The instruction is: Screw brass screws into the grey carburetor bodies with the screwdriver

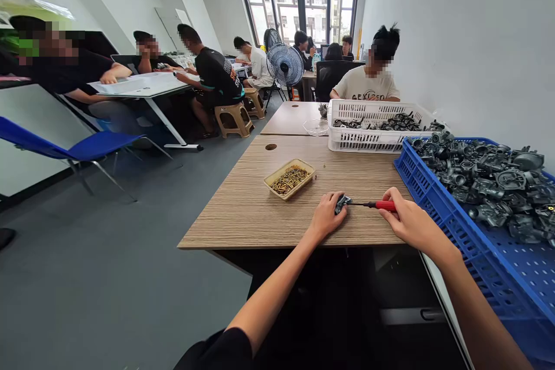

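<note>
My left hand is closed around a small grey metal part, which looks like a carburetor body, and holds it on the wooden table. In my right hand is a screwdriver with a red handle and a dark shaft. The shaft lies level, pointing left, and its tip meets the metal part; the exact contact point is too small to make out. Beyond my left hand sits a cream tray filled with small brass-coloured screws or jets. Two tiny loose pieces lie just right of that tray.
At right, a blue crate holds many carburetor bodies. A white crate with similar parts stands at the table's back, a person behind it. A clear dish lies beside it. A blue chair and more people are leftward.
</note>
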The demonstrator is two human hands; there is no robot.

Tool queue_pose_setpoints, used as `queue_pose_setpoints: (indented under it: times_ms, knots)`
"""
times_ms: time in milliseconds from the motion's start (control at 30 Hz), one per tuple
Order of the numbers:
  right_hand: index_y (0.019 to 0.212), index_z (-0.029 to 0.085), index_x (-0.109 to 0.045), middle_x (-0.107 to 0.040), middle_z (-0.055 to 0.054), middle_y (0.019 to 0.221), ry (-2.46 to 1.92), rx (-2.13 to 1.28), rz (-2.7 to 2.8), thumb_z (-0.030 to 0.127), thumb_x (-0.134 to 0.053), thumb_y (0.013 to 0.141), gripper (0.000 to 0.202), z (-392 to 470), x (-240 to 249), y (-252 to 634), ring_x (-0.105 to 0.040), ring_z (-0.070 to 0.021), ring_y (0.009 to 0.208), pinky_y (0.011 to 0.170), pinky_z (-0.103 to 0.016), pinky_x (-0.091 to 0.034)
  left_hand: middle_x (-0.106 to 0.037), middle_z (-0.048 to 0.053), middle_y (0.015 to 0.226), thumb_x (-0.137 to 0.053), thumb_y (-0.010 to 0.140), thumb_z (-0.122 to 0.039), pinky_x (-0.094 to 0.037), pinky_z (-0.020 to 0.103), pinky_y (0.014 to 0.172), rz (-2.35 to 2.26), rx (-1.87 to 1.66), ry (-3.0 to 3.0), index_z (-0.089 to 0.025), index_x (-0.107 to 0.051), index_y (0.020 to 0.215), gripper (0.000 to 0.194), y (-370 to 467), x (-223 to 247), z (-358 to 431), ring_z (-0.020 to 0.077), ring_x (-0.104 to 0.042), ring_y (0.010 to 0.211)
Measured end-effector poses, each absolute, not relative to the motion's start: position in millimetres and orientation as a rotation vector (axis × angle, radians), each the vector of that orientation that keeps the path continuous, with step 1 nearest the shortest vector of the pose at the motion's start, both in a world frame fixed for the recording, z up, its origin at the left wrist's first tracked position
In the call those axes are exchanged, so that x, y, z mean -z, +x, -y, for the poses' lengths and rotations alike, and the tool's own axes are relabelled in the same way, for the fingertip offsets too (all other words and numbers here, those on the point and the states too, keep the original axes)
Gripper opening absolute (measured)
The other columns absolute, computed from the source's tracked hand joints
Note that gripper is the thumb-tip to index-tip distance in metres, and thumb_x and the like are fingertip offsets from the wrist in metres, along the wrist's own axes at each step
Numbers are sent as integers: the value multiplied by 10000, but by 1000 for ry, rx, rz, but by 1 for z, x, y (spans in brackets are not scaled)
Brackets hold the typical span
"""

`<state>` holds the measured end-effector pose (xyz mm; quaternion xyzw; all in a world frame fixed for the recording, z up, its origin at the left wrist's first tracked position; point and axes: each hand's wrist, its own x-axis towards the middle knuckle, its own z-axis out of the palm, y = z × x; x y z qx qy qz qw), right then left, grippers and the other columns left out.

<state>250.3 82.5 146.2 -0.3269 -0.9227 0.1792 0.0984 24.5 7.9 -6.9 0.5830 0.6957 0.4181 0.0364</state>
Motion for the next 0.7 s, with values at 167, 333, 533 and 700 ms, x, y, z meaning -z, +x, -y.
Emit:
queue_pose_setpoints:
  times_ms: [167,333,533,700]
  knots:
    - [1045,271,-448,-728,-55,881,-1055,-520,2749,483,-424,1019,215,-82,-148,249,-707,-271,827,658,-308,-411,-657,88,1230,-567,964,-275,-491,445,1058,-2147,-1285,1789,-230,-565,1338,377,25,7,-8,272,-603,1181]
    - [1073,266,-440,-741,-67,989,-970,-558,2762,412,-433,1013,158,-82,-147,250,-709,-261,892,697,-305,-423,-655,85,1243,-565,968,-280,-489,433,1065,-2147,-1285,1788,-233,-565,1337,372,25,7,-8,266,-600,1196]
    - [1011,270,-471,-738,-58,876,-1071,-445,2767,499,-430,1022,233,-82,-147,250,-723,-273,844,630,-288,-390,-657,90,1227,-564,965,-276,-488,440,1065,-2160,-1278,1795,-229,-567,1338,377,25,6,-8,266,-610,1177]
    - [1063,268,-453,-747,-61,972,-966,-536,2749,408,-445,1013,148,-81,-148,250,-716,-264,870,669,-304,-415,-660,89,1214,-569,961,-270,-484,446,1073,-2156,-1271,1789,-234,-566,1345,386,25,5,-8,267,-609,1186]
